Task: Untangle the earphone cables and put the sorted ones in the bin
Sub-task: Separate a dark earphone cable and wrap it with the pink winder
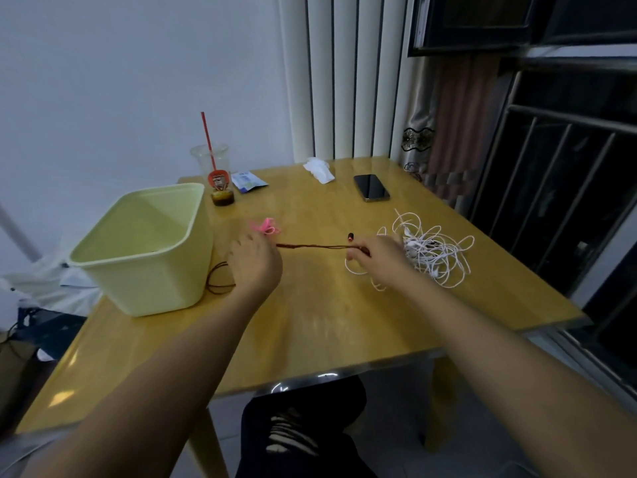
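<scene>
Brown earphone cable (pixel 312 247) taut, both hands (pixel 256 262)

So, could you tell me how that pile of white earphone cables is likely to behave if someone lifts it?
The white cable tangle looks thin and loosely looped, so it would probably sag limply and weigh little. Its loops cross each other, so it likely lifts as one clump, with loose ends dragging on the table.
</scene>
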Demonstrator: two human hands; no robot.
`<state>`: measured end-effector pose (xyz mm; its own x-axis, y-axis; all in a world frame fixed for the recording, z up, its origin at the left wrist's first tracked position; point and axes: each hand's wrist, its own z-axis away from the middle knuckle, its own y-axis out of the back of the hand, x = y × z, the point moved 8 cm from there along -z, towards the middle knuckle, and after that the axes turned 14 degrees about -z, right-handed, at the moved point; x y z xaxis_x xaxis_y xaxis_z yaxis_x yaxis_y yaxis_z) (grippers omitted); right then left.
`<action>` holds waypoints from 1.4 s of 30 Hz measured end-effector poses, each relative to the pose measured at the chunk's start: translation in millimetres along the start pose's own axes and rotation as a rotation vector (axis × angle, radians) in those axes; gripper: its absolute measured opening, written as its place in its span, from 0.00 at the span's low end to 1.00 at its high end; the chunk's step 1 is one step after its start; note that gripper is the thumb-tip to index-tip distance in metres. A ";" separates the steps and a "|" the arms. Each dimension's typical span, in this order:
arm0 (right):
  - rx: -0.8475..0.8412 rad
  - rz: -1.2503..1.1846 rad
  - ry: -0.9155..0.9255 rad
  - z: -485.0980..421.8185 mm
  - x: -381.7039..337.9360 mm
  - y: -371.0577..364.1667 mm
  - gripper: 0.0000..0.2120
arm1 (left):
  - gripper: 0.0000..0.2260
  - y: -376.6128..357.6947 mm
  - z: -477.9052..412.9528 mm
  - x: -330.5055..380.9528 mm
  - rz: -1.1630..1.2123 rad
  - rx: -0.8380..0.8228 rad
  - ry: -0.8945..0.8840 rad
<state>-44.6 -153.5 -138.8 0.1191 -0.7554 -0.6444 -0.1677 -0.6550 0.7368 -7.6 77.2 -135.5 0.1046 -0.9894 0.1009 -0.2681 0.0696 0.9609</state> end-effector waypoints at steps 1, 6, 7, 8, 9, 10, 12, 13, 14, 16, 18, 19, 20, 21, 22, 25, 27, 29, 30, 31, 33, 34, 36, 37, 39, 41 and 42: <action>-0.010 0.001 0.005 1.9 1.7 -3.9 0.13 | 0.18 4.1 4.7 9.3 -0.043 0.058 -0.077; -0.044 -0.015 0.061 5.3 -6.3 -15.6 0.11 | 0.26 17.8 46.9 90.3 0.187 0.022 -0.676; -0.050 -0.027 0.066 6.5 -7.5 -15.6 0.10 | 0.24 6.3 50.7 100.9 0.222 -0.106 -0.706; -0.055 -0.036 0.071 8.6 -8.8 -14.9 0.09 | 0.20 -2.8 51.8 106.3 0.238 -0.193 -0.686; -0.062 -0.055 0.076 11.0 -8.4 -14.6 0.07 | 0.16 -8.7 51.3 108.8 0.238 -0.223 -0.650; -0.079 -0.079 0.071 13.4 -6.5 -15.2 0.06 | 0.13 -11.3 51.2 108.7 0.203 -0.223 -0.613; -0.111 -0.081 0.019 19.2 3.7 -16.5 0.08 | 0.11 -12.7 48.5 107.3 0.105 -0.172 -0.567; -0.123 -0.058 -0.010 21.1 8.9 -16.4 0.11 | 0.11 -10.4 44.7 103.9 0.082 -0.126 -0.535; -0.102 -0.027 -0.022 21.0 13.3 -13.7 0.13 | 0.11 -4.8 41.4 99.4 0.104 -0.078 -0.489; 0.089 0.004 0.007 17.0 12.1 6.8 0.11 | 0.11 12.4 33.2 90.3 0.257 0.017 -0.372; 0.305 -0.055 0.079 14.7 6.4 33.3 0.09 | 0.12 30.1 24.2 77.8 0.448 0.099 -0.222; 0.325 -0.056 0.101 12.8 4.9 39.2 0.09 | 0.12 36.5 20.3 72.0 0.526 0.121 -0.148; 0.276 -0.026 0.107 10.6 4.8 39.0 0.08 | 0.12 40.0 18.0 67.5 0.575 0.129 -0.089; 0.186 0.030 0.086 8.3 8.5 33.4 0.07 | 0.12 41.4 17.3 64.0 0.596 0.126 -0.049; 0.112 0.092 0.057 7.1 15.4 27.4 0.07 | 0.13 40.3 16.7 61.4 0.596 0.117 -0.027; 0.175 0.179 0.019 7.6 34.5 33.2 0.10 | 0.13 32.6 16.9 54.0 0.610 0.078 0.007; 0.185 0.236 -0.052 7.5 46.2 35.8 0.10 | 0.12 25.2 17.1 50.8 0.620 0.035 0.006; 0.182 0.283 -0.141 8.3 54.2 39.0 0.10 | 0.11 19.8 19.5 50.4 0.614 0.002 -0.011; 0.207 0.293 -0.169 8.9 53.3 43.3 0.12 | 0.11 18.6 21.6 51.0 0.608 -0.011 -0.023; 0.218 0.299 -0.179 9.1 49.8 45.9 0.13 | 0.12 16.8 23.5 51.7 0.603 -0.022 -0.034; 0.151 0.275 -0.113 7.1 30.5 41.2 0.19 | 0.12 15.3 26.3 51.3 0.608 -0.032 -0.053; 0.059 0.219 -0.039 6.8 14.5 31.8 0.23 | 0.12 15.6 27.0 52.4 0.614 -0.036 -0.065; -0.168 0.020 0.070 13.2 -15.5 6.6 0.25 | 0.11 17.8 27.8 54.2 0.618 -0.022 -0.099; -0.242 -0.072 0.076 17.5 -21.8 -2.5 0.22 | 0.11 20.6 27.8 54.2 0.619 0.000 -0.118; -0.257 -0.099 0.060 18.1 -18.7 -8.3 0.12 | 0.11 29.4 26.2 44.7 0.595 0.054 -0.114; -0.105 -0.021 0.030 12.5 -1.7 3.4 0.08 | 0.11 33.7 17.9 21.0 0.515 0.106 -0.030; 0.001 0.002 0.014 10.9 6.6 13.6 0.09 | 0.11 32.2 12.4 7.4 0.446 0.124 0.018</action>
<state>-56.7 -167.2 -135.3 0.1321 -0.7572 -0.6397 -0.1693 -0.6531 0.7381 -27.4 70.5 -107.1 -0.0302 -0.8639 0.5027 -0.4035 0.4707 0.7847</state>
